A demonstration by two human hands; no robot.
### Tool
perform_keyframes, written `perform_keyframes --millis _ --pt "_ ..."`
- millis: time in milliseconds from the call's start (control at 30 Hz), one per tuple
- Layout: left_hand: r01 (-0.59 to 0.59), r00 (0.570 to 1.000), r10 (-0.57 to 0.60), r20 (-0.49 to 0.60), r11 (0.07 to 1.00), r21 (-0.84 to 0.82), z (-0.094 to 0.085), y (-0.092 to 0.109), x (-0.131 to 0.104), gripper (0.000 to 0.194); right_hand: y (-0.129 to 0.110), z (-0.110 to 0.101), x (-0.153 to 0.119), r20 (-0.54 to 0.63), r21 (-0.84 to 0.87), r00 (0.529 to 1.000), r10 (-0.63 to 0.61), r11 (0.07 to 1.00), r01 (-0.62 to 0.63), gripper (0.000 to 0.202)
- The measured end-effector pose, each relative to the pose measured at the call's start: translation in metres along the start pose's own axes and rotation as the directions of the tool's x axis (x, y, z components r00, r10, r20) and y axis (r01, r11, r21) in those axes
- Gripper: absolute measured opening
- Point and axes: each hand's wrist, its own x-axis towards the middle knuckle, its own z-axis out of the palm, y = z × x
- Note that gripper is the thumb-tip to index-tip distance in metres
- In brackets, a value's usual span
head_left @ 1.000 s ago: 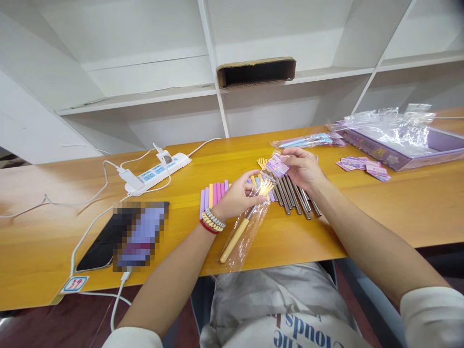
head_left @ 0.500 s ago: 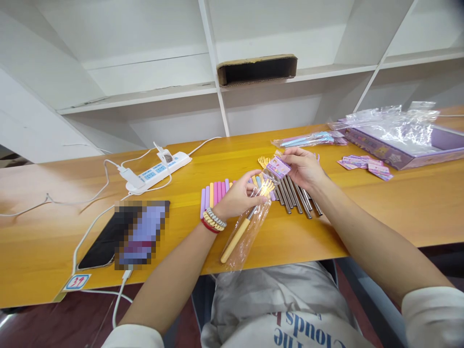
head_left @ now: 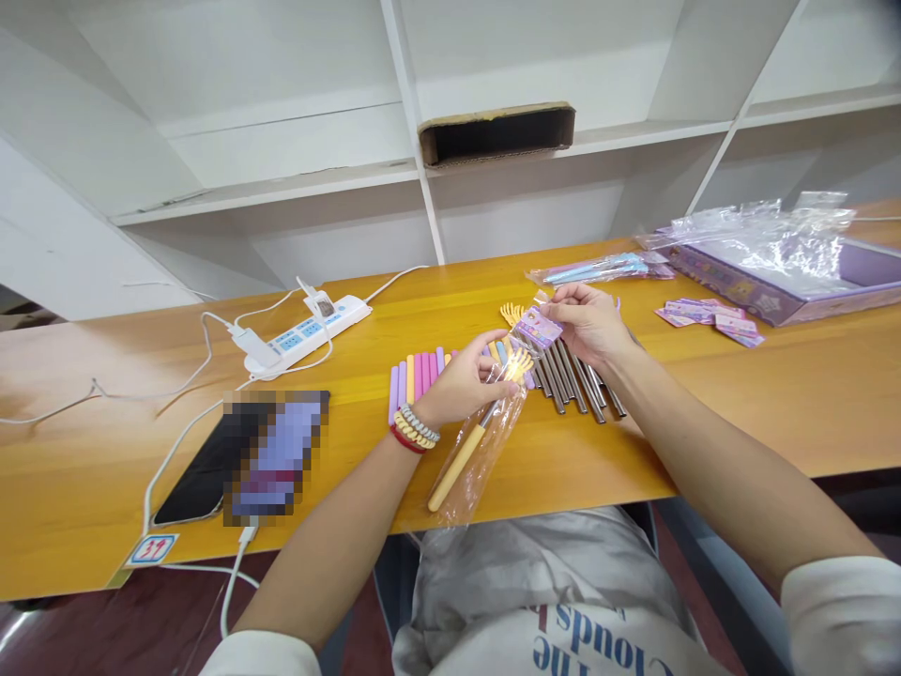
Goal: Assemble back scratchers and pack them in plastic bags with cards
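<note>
The left hand [head_left: 468, 380] is closed, thumb and fingers gripping a clear bag [head_left: 485, 469] near its upper end. Inside the bag lies a back scratcher [head_left: 456, 469], its yellow claw by the left thumb and its yellow handle slanting down toward the front edge of the desk [head_left: 760, 413]. The right hand [head_left: 584, 324] is pinched on a purple card [head_left: 536, 329] just above that claw; whether the card sits within the bag's mouth or against its outside is hard to tell. Bracelets [head_left: 415, 428] circle the left wrist.

Beyond the fingers, a second yellow claw [head_left: 511, 314] shows just beside the card. Metal tubes [head_left: 573, 376] lie side by side under and next to the right hand, while a row of pink, purple and yellow sticks [head_left: 422, 371] runs behind the left.

Farther out, a packaged light-blue item [head_left: 598, 269] rests toward the back of the desk. To the right, loose cards [head_left: 708, 319] overlap near a purple box [head_left: 760, 291] with clear packets [head_left: 767, 235] heaped in it. On the left are a white power strip [head_left: 310, 333] and a dark phone [head_left: 211, 460] beside a pixelated patch. An open cardboard box [head_left: 496, 136] sits on the white shelf [head_left: 648, 136] behind.
</note>
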Motion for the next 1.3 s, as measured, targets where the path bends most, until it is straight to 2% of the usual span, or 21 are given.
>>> perform_keyframes --millis 167,367,533,733,833,1000,1133,1233,1300 --pt "0.014 1.000 -0.014 0.007 1.000 -0.018 0.000 0.000 0.000 0.075 -0.003 -0.001 -0.001 -0.001 -0.015 1.000 0.018 1.000 -0.018 0.024" --pt "0.014 1.000 -0.014 0.004 1.000 -0.007 0.001 0.000 0.000 0.074 -0.007 -0.006 0.001 0.053 -0.241 0.998 -0.045 0.969 0.056 0.012" --pt "0.019 1.000 -0.019 0.007 1.000 0.000 0.000 0.000 0.000 0.075 -0.006 -0.014 0.004 0.125 -0.333 0.992 -0.035 0.940 0.075 0.015" --pt "0.011 1.000 -0.011 0.018 1.000 0.022 0.000 -0.001 0.000 0.074 -0.005 -0.018 0.002 0.223 -0.460 0.960 -0.171 0.850 0.258 0.018" --pt "0.011 1.000 -0.012 0.027 1.000 0.023 -0.001 -0.002 0.000 0.075 -0.004 -0.018 0.002 0.247 -0.469 0.952 -0.180 0.837 0.280 0.022" --pt "0.000 1.000 -0.001 0.020 1.000 0.028 -0.001 -0.005 0.001 0.074 -0.005 -0.019 0.002 0.249 -0.424 0.960 -0.132 0.876 0.230 0.023" --pt "-0.005 1.000 0.005 0.002 1.000 -0.005 0.000 -0.005 0.000 0.075 -0.005 -0.019 0.003 0.255 -0.427 0.957 -0.141 0.871 0.242 0.023" --pt "-0.013 1.000 0.013 -0.001 1.000 -0.027 0.000 -0.005 0.000 0.074 -0.004 -0.019 0.002 0.276 -0.468 0.939 -0.205 0.825 0.317 0.019" --pt "-0.018 1.000 0.018 -0.006 0.999 -0.027 0.000 -0.004 0.001 0.073 -0.005 -0.018 0.000 0.312 -0.536 0.912 -0.266 0.744 0.400 0.014"
